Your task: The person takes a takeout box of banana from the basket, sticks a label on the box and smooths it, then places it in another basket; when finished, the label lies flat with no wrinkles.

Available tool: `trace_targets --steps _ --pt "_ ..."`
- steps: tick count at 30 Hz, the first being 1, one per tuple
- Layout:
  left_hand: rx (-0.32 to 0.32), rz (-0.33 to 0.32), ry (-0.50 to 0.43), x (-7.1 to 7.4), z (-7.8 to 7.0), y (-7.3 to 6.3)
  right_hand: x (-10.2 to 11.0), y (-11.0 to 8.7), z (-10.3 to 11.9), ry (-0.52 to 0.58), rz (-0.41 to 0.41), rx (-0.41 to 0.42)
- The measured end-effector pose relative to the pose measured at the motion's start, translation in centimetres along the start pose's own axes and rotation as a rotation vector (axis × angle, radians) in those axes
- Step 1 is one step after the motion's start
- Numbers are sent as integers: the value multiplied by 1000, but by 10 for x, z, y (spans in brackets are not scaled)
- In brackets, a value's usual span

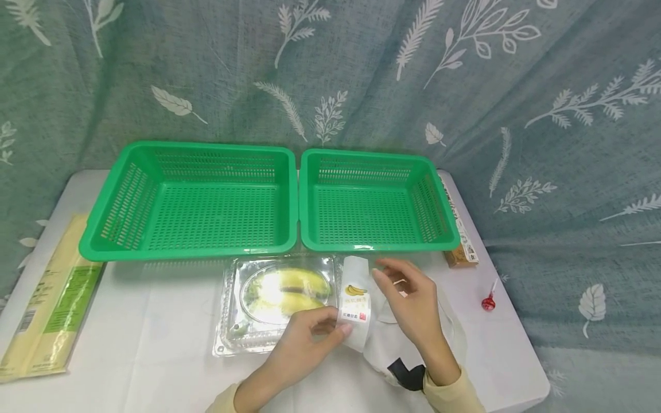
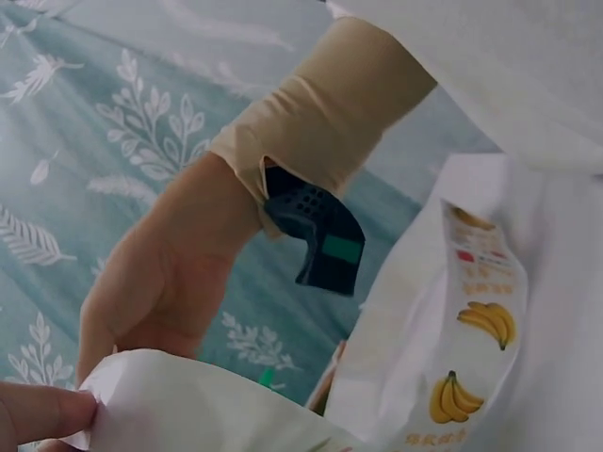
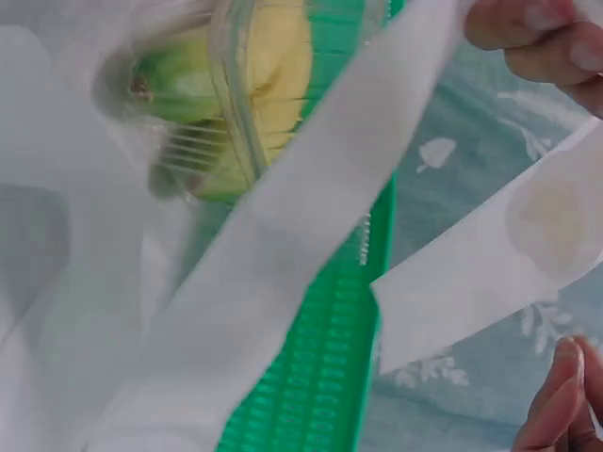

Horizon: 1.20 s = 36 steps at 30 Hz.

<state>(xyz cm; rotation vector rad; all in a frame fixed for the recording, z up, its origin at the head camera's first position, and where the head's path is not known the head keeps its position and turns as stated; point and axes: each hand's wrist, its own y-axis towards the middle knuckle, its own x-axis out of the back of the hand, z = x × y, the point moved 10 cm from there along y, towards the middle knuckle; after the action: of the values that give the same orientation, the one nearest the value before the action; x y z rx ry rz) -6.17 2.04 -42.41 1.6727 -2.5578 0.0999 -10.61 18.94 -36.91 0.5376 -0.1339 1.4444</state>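
Note:
A long white strip of banana stickers (image 1: 355, 304) stands before me, and my left hand (image 1: 310, 341) pinches its lower part between thumb and fingers. Banana pictures and lettering show on the strip's printed side (image 2: 485, 325); its plain side (image 3: 283, 226) crosses the right wrist view. My right hand (image 1: 410, 301) hovers just right of the strip's upper end, fingers loosely bent, apart from the strip in the right wrist view, with nothing visible held. Left of the strip, yellow-green fruit (image 1: 299, 287) lies in a closed clear plastic box (image 1: 224, 330).
Two green baskets (image 1: 191, 256) (image 1: 377, 248) stand side by side behind the box. A yellow-green packet (image 1: 49, 304) lies at the left. Along the right are a brown and white box (image 1: 462, 255) and a red lollipop (image 1: 488, 302). White crumpled material (image 1: 384, 344) lies beneath my right hand.

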Motion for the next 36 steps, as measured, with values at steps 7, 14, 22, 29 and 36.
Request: trace_targets --steps 7,14,22,29,36 --pt "18 -10 3 2 3 2 -7 -16 30 -99 139 227" --pt "-51 16 -36 0 1 3 -25 -30 44 -8 330 426" --pt "-84 47 -66 -4 -1 3 -29 -34 43 27 389 474" --pt "-62 86 -80 -7 -1 2 -31 -36 43 -6 393 498" --pt "-27 99 -88 -8 2 1 -33 -37 39 -13 413 481"
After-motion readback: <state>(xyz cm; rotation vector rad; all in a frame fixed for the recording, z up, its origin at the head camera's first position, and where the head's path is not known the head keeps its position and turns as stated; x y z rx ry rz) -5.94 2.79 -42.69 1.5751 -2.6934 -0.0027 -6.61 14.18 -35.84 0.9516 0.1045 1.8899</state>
